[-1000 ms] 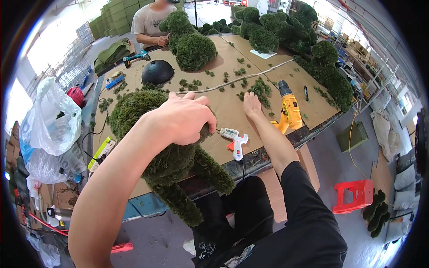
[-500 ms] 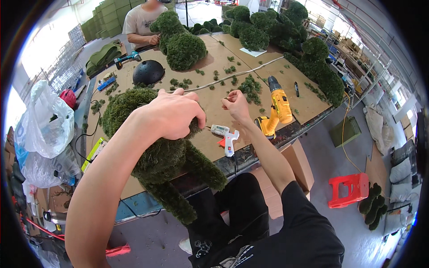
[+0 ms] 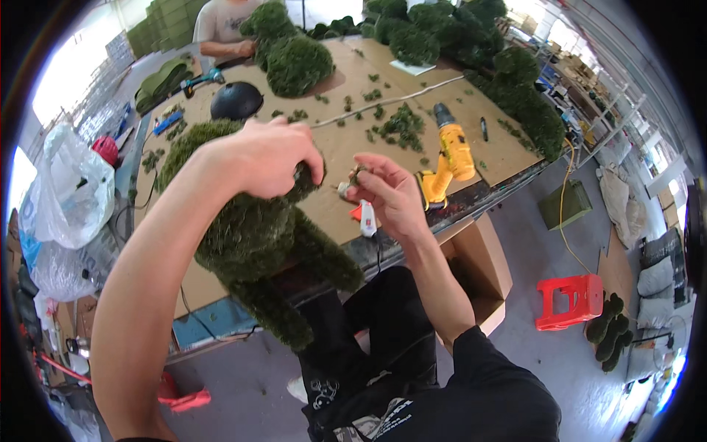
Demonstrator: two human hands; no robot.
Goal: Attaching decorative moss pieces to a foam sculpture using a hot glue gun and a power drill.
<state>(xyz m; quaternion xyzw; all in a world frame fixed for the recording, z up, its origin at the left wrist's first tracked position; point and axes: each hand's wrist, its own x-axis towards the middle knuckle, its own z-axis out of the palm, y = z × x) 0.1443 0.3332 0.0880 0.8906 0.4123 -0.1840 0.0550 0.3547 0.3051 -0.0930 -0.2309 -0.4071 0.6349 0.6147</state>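
A shaggy green artificial-grass animal figure (image 3: 254, 228) leans over the near table edge, two long limbs hanging toward my lap. My left hand (image 3: 272, 158) is closed over its upper part, the fingers curled round a rounded bit that the hand partly hides. To the right, my right hand (image 3: 398, 195) pinches a small green tuft (image 3: 357, 175) between thumb and fingers, a short gap from the figure. Just under that hand lies a white and red glue gun (image 3: 368, 219), its front partly covered by the fingers.
A yellow cordless drill (image 3: 453, 155) stands right of my right hand. Loose green tufts (image 3: 401, 127) and a black dome (image 3: 236, 100) lie farther back. Another grass figure (image 3: 298, 66) stands near a person (image 3: 221, 29) across the table. An open cardboard box (image 3: 482, 272) sits below the edge.
My right hand has come nearer, turned palm up, and now shows a green tuft in its pinch above the glue gun. My left hand stays on the figure. The whole view has shifted slightly.
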